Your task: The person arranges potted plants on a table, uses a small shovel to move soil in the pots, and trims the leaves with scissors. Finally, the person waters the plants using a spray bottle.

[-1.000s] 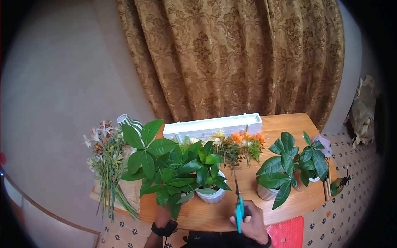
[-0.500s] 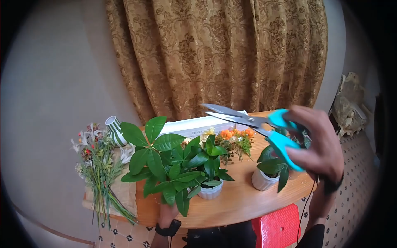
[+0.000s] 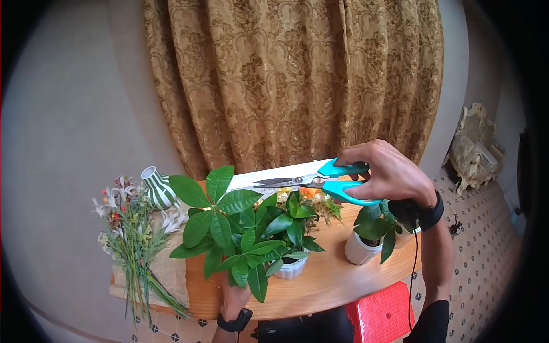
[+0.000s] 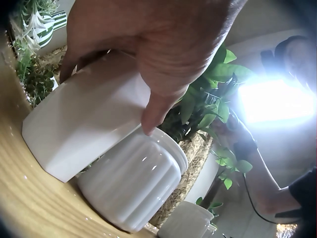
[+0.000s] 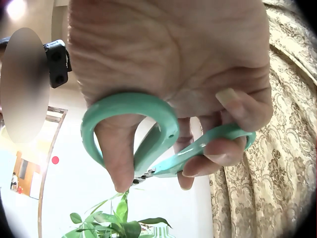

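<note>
My right hand (image 3: 394, 174) grips turquoise-handled scissors (image 3: 349, 192), thumb and fingers through the loops, seen closely in the right wrist view. The blades point left over the leaves of a large-leaved plant (image 3: 220, 228). In the left wrist view, my left hand (image 4: 163, 44) holds a smooth white pot (image 4: 89, 114) by its upper part, fingers on one side and thumb on the other. A ribbed white pot (image 4: 133, 178) stands right beside it. Leaves hide most of that hand's pot in the head view.
Artificial flowers (image 3: 137, 234) lie on brown paper at the left, by a striped vase (image 3: 158, 187). A long white planter (image 3: 274, 174) stands at the back, with orange flowers before it. Another potted plant (image 3: 361, 250) is at the right; a red stool (image 3: 380, 314) is below the table edge.
My right hand has risen from the table's front edge with the scissors and moved left over the plants. The blades have come closer together since half a second ago. My left hand stays low by the plant.
</note>
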Action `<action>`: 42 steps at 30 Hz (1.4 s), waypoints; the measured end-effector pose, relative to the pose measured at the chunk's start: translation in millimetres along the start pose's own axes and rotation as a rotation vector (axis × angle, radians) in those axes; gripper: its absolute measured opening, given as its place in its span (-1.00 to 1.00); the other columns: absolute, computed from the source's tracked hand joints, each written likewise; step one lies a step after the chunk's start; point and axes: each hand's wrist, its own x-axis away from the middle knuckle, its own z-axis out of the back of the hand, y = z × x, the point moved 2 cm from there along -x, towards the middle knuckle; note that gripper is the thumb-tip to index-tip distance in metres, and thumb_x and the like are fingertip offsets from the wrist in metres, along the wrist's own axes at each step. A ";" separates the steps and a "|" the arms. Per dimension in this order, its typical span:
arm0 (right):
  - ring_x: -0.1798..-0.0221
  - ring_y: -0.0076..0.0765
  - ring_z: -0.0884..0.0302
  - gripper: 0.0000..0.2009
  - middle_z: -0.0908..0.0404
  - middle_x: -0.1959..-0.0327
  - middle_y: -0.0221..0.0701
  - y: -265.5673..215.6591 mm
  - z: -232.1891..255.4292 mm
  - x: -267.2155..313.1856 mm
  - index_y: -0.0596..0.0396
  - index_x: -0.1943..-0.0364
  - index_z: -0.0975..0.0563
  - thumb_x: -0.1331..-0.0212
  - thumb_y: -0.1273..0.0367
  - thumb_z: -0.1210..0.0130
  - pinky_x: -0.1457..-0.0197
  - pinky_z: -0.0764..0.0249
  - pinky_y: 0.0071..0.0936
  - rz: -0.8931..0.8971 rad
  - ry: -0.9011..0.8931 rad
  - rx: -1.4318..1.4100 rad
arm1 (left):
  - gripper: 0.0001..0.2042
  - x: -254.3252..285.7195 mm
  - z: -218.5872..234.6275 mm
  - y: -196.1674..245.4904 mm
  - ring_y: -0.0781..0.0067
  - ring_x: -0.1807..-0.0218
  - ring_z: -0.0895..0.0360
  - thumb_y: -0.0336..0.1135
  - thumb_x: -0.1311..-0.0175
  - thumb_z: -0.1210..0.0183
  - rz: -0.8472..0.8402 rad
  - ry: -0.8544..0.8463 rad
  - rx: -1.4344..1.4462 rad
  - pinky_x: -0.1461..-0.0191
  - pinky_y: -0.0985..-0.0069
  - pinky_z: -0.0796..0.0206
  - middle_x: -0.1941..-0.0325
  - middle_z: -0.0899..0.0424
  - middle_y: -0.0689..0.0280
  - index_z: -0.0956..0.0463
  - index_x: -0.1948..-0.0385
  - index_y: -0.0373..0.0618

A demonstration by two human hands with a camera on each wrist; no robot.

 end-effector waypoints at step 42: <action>0.44 -0.21 -0.65 -0.61 -0.67 0.47 -0.15 3.8 8.9 11.8 0.30 0.22 -0.69 0.08 0.25 -0.36 0.24 -0.54 -0.38 -0.036 0.043 -0.066 | -0.60 -6.3 4.5 14.0 0.29 0.06 -0.65 -0.45 -0.12 -0.45 -0.179 0.064 -0.143 0.02 0.32 -0.53 0.02 -0.69 0.16 -0.57 0.00 -0.28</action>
